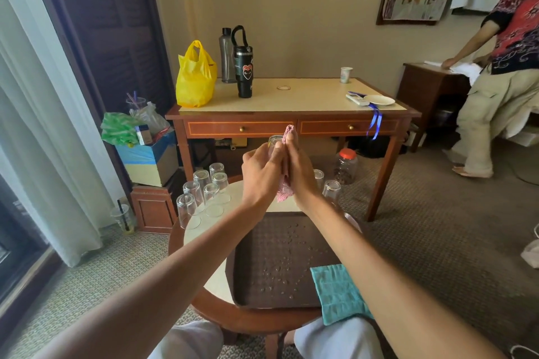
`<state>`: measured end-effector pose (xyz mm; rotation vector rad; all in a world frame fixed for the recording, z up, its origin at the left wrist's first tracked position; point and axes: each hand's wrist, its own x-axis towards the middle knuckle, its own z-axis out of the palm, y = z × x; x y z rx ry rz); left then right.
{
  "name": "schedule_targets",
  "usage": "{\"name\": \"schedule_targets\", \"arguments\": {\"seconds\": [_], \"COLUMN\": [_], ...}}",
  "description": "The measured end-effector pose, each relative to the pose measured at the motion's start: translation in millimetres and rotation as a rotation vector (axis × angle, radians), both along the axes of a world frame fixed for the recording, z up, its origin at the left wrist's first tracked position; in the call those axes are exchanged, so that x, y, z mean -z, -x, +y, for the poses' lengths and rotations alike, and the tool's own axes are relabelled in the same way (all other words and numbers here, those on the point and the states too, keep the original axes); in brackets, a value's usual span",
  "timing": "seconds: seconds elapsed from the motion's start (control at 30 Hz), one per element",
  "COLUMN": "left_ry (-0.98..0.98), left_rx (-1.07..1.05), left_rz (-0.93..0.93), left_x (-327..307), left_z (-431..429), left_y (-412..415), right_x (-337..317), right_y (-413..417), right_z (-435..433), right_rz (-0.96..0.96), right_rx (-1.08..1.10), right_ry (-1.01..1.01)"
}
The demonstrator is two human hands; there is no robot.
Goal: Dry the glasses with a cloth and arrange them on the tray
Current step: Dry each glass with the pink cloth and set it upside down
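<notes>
At mid-frame the left hand (260, 173) gripped a glass (273, 141) while the right hand (301, 172) clasped the pink cloth (283, 194) against it — drying, apparently — with placement on the droplet-speckled tray (277, 256), lower centre, likely next.

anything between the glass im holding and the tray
Nothing solid: the tray sits open below the glass. Only water drops lie on it, and a teal cloth overlaps its near right corner.
</notes>
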<state>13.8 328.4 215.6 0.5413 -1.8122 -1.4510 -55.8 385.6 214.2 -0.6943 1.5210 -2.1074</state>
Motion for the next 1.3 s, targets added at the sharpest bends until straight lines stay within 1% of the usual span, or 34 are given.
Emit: {"name": "schedule_targets", "arguments": {"seconds": [0.03,0.1,0.17,0.23,0.37,0.43,0.5,0.57,0.67,0.77,0.87,0.97,1.03,1.1,1.13,1.2,1.3], "left_ry": [0.027,0.003,-0.091,-0.202,-0.308,-0.412,-0.485,-0.48,-0.461,-0.464,-0.372,-0.174,-0.148,-0.182,-0.21,-0.284,-0.431], "left_rx": [-0.034,-0.051,-0.006,0.031,-0.019,-0.042,-0.052,-0.058,-0.09,-0.057,-0.025,-0.059,-0.129,-0.107,-0.079,-0.055,-0.053], "left_rz": [-0.026,-0.035,0.012,0.04,0.059,0.051,0.052,0.086,0.125,0.128,0.139,0.119,0.049,0.073,0.093,0.075,0.051], "left_x": [3.3,1.0,-9.8,-8.1,-5.3,-8.7,-10.2,-5.7,-1.7,-11.7,-10.7,-0.2,10.1,9.6,2.3,2.2,9.5], "left_z": [-2.4,-3.3,0.2,-1.1,-3.8,-8.3,-14.3,-22.3,-21.6,-3.8,6.5,-2.4,-10.0,-10.6,-8.0,-11.0,-17.0], "left_y": [2.4,2.4,-3.0,-2.7,-2.1,-2.5,-3.8,-4.4,-8.2,-16.3,-18.6,-12.8,-5.8,-7.3,-13.0,-15.2,-15.5], "right_x": [0.0,0.7,2.4,1.3,-6.3,-3.0,7.5,14.4,11.8,7.2,-0.7,-6.7,-10.2,-8.9,-3.8,6.3,20.0], "right_y": [-2.0,-5.6,-5.6,-6.3,-11.1,-15.1,-20.3,-21.6,-22.4,-21.6,-16.6,-15.3,-21.3,-30.1,-31.7,-37.2,-47.1], "right_z": [-2.3,-6.3,-7.4,-5.0,-1.1,-0.3,1.2,1.7,1.3,-5.5,-8.9,-10.6,-9.3,-5.5,-4.1,0.7,5.9], "right_rz": [0.037,0.071,0.041,0.033,0.11,0.181,0.227,0.252,0.266,0.301,0.279,0.131,-0.028,-0.11,-0.104,-0.046,0.176], "right_rx": [0.007,0.029,0.041,-0.005,-0.08,-0.11,-0.193,-0.206,-0.131,-0.037,0.075,0.121,0.14,0.121,0.087,0.06,0.009], "right_ry": [-0.012,-0.04,-0.069,-0.087,-0.121,-0.183,-0.236,-0.242,-0.242,-0.225,-0.186,-0.181,-0.195,-0.216,-0.237,-0.277,-0.314]}}
